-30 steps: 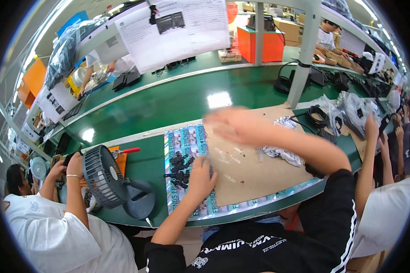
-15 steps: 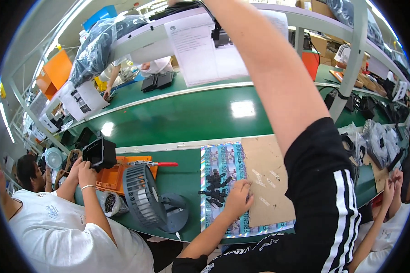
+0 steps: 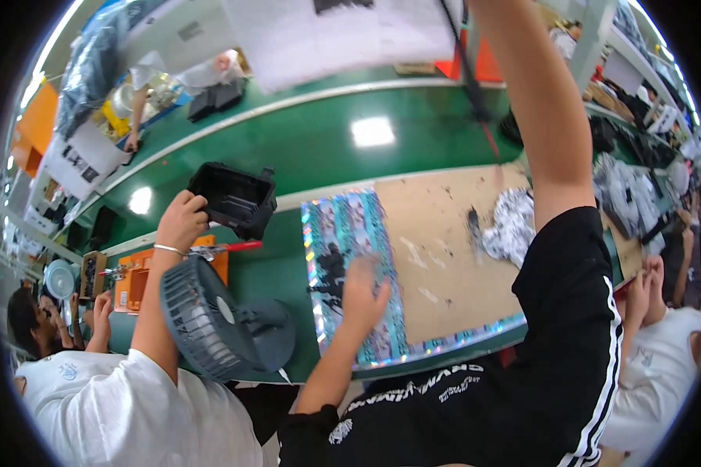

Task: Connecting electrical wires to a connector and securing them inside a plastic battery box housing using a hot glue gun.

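My left hand [image 3: 361,294] is over a shiny patterned sheet [image 3: 378,342], thumb apart from the fingers. Its fingertips are smeared by motion, and I see nothing held in it. Next to it on the sheet lies a cluster of small black parts [image 3: 332,272]. My right arm [image 3: 557,109] reaches up past the top edge, so that hand is out of sight. Left of this arm, a black cable [image 3: 466,62] hangs down, its lower end blurred with a reddish streak. Below it, a brown cardboard sheet [image 3: 436,241] carries clear strips and a thin dark piece [image 3: 475,226].
Crumpled silvery plastic [image 3: 512,227] sits on the cardboard. A grey desk fan [image 3: 202,311] stands to the left, near an orange tray [image 3: 132,284] and red-handled pliers [image 3: 226,247]. A co-worker at left holds a black box [image 3: 237,198]. Beyond runs a green belt [image 3: 311,148].
The whole view has shifted. My left hand has moved off the cardboard's edge toward the black parts. The hanging cable now swings lower, and the co-worker's box is tilted to show its inside.
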Demonstrator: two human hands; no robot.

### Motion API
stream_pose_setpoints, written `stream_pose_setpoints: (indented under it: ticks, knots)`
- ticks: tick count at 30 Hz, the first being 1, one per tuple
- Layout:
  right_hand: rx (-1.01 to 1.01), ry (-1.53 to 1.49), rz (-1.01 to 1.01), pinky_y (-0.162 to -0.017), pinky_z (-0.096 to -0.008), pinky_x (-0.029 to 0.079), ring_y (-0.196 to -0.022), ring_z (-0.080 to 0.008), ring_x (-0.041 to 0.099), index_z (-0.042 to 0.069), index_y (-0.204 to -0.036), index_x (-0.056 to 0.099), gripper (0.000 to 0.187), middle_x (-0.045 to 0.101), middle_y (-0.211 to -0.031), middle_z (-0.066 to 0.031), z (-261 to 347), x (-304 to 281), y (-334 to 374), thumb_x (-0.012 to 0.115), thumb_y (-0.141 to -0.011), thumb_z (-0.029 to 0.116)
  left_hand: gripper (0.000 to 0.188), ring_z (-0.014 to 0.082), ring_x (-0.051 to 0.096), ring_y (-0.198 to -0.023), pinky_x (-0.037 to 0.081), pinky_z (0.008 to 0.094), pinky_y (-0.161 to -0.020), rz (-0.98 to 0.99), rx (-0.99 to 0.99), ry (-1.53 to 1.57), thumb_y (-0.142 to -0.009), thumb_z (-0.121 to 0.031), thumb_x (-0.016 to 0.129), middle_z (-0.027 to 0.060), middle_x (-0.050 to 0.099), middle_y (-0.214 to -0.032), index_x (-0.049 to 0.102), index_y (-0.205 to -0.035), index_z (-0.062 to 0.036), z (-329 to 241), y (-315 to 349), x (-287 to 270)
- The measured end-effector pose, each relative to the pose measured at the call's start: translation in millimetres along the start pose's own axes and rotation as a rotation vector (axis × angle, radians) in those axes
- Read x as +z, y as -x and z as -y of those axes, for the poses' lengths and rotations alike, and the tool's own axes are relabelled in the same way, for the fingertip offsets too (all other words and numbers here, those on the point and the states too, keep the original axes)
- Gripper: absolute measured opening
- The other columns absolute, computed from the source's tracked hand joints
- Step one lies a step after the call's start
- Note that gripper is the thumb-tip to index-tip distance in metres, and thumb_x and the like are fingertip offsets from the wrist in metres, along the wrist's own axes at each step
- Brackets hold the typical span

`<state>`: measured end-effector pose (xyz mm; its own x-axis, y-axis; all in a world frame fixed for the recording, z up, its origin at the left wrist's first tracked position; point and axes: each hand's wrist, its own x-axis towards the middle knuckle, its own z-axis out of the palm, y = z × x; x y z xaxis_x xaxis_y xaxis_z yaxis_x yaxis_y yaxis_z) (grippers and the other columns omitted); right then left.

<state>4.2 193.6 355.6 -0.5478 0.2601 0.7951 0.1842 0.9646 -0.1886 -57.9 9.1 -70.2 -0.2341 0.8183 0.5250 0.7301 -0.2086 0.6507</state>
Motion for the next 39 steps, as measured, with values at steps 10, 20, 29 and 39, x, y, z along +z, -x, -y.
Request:
stream_pose_setpoints:
  ticks: [10, 20, 29, 39]
  knots:
    - [0.319, 0.208, 0.058, -0.091, -0.0350, 0.041, -0.105, -0.0278, 0.050, -0.001, -0.104, 0.062, 0.050, 0.061, -0.100, -0.0155, -50.3, 45.1, 279.7, 0.077, -0.072, 0.035, 0.035, 0.0254, 0.057, -0.090, 0.047, 0.0329, -0.076, -0.024, -0.105, 0.183, -0.080, 0.005, 0.050, 0.0163, 0.055, -0.101, 0.052, -0.114, 0.0066, -17.2, -5.6, 3.9]
    - [0.539, 0.142, 0.127, -0.100, -0.0445, 0.030, -0.114, -0.0367, 0.039, 0.002, -0.101, 0.063, 0.045, 0.059, -0.107, -0.0127, -105.9, 168.2, 410.9, 0.075, -0.072, 0.034, 0.033, 0.0301, 0.054, -0.102, 0.047, 0.0373, -0.082, 0.332, 0.309, 0.016, -0.074, 0.004, 0.057, 0.0134, 0.056, -0.109, 0.061, -0.106, -0.0036, -61.4, 1.4, 35.3]
    - [0.664, -0.444, 0.204, -0.082, -0.0375, 0.048, -0.093, -0.0311, 0.059, 0.003, -0.098, 0.063, 0.017, 0.060, -0.097, -0.0133, -82.0, 87.8, 382.0, 0.059, -0.082, 0.008, 0.029, 0.0267, 0.050, -0.114, 0.048, 0.0350, -0.085, 0.561, 0.500, 0.091, -0.068, -0.011, 0.062, 0.0055, 0.057, -0.104, 0.061, -0.097, -0.0085, -62.9, 8.6, 82.0]
    - [-0.002, -0.661, 0.829, -0.082, -0.0378, 0.048, -0.095, -0.0283, 0.058, 0.007, -0.102, 0.064, 0.025, 0.057, -0.102, -0.0088, -30.3, 202.6, 343.8, 0.061, -0.077, 0.003, 0.031, 0.0303, 0.056, -0.100, 0.049, 0.0372, -0.084, 0.456, 0.330, 0.375, -0.071, -0.008, 0.067, 0.0120, 0.058, -0.101, 0.057, -0.099, -0.0008, -68.8, 11.0, 74.2]
